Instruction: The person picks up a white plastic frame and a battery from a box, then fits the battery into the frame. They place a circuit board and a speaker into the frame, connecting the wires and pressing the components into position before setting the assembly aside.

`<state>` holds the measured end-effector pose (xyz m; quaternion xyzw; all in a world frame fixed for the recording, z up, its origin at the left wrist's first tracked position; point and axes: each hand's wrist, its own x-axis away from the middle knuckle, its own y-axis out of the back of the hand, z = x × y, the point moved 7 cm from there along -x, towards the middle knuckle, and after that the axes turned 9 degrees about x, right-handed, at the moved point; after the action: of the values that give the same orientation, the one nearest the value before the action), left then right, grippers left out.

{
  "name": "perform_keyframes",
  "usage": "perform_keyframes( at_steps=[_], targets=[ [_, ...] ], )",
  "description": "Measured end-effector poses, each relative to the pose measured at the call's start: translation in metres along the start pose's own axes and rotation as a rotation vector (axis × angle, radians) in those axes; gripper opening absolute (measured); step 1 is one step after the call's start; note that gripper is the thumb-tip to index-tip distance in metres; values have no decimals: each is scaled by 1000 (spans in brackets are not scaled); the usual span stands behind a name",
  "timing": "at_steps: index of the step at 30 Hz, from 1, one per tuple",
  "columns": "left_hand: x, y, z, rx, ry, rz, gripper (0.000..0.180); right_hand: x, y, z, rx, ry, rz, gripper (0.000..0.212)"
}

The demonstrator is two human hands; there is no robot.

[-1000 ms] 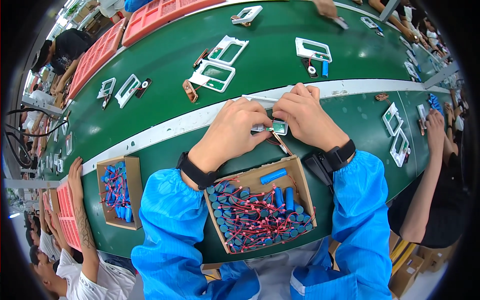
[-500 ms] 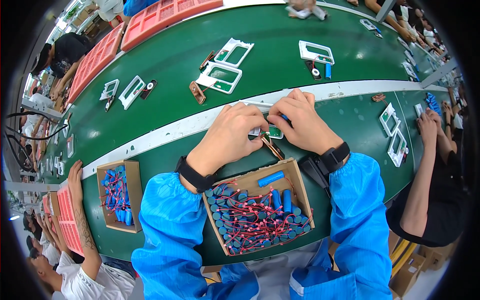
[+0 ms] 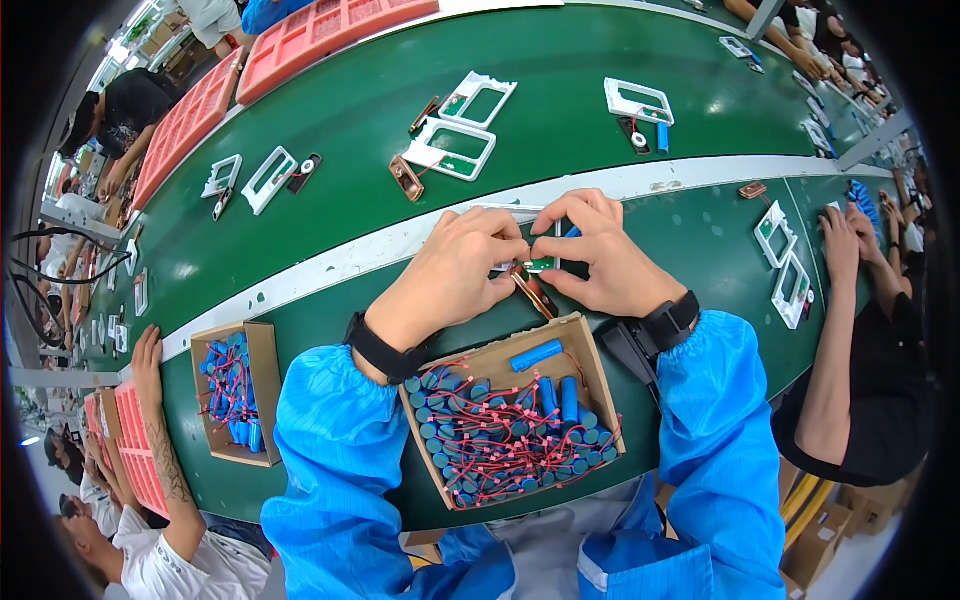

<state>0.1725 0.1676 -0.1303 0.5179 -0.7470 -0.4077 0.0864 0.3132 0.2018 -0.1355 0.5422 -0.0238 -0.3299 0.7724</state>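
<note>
My left hand (image 3: 452, 268) and my right hand (image 3: 607, 258) meet fingertip to fingertip over a white plastic frame (image 3: 520, 211) with a green circuit board (image 3: 543, 265). Both hands are closed in a pinch, and the small piece between their tips is hidden. A copper-coloured part (image 3: 535, 295) lies just below the fingertips, tilted. Some blue of a cylinder (image 3: 573, 232) shows behind my right fingers. Right below my hands stands a cardboard box (image 3: 592, 357) full of blue cylindrical batteries (image 3: 537, 355) with red leads.
A smaller box (image 3: 264, 385) of blue batteries stands left, near a co-worker's arm (image 3: 165, 440). Beyond the white rail (image 3: 290, 285), a green belt (image 3: 330, 180) carries several frame assemblies (image 3: 455, 148). Two frames (image 3: 792, 290) lie at right, near another co-worker's arm (image 3: 835, 350). Pink trays (image 3: 190, 130) line the far left.
The assemblies on the far belt have shifted slightly right. My right fingers have rearranged, the index now arched, and both pinches sit close together. The right co-worker's hands have moved.
</note>
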Motion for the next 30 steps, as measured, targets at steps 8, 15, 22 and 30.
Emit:
perform_keyframes(
  at_steps=[8, 15, 22, 30],
  targets=[
    [-2, 5, -7, -42, 12, -38, 20, 12, 11, -1, -32, -17, -92, 24],
    [23, 96, 36, -175, 180, -435, 16, 17, 41, 70, -136, 103, 98, 20],
    [60, 132, 91, -383, 711, -482, 16, 28, 20, 84, 102, 11, 227, 18],
    [-18, 79, 32, -183, 330, -412, 22, 36, 70, 50, -381, 125, 159, 28]
  ],
)
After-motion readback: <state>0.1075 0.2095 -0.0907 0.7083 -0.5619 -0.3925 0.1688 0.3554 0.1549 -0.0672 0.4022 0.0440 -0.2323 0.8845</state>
